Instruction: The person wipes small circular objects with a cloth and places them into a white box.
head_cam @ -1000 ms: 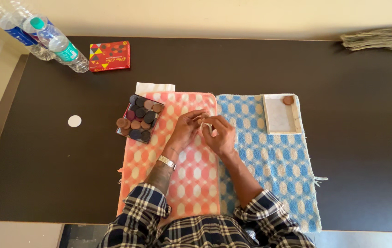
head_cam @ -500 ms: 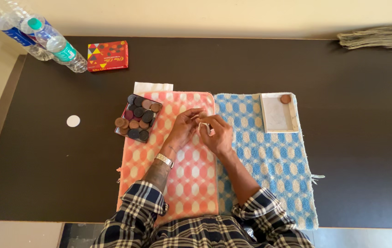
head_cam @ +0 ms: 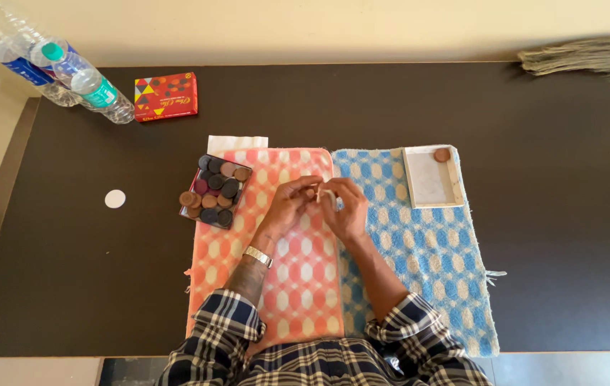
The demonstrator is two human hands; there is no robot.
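Both our hands meet over the seam between the orange towel [head_cam: 276,271] and the blue towel [head_cam: 419,243], roughly mid-table [head_cam: 548,236]. Left hand [head_cam: 287,207] and right hand [head_cam: 346,209] have fingertips pinched together around something small and pale at the point where they touch; too small to identify, possibly one disc, so we can't tell what the grip actually holds. Neither hand is flat or released; both are curled in a fine pinch. Just left of the left hand, the dark tray [head_cam: 215,189] sits on the orange towel's corner, packed with brown, black and a few reddish discs [head_cam: 219,187], one brown disc hanging at its left edge. On the blue towel, right of the right hand, the white tray [head_cam: 430,176] holds a single brown disc [head_cam: 441,154] in its far corner, rest of it bare. Judging by that split: one disc across, nearly the whole pile in the dark tray, so we read this as early going with most of the work left. Also on the table: a lone white disc [head_cam: 115,199] well left of the towels, a red box [head_cam: 165,96], two water bottles [head_cam: 69,78] at the far left corner, a broom [head_cam: 591,57] at the far right.
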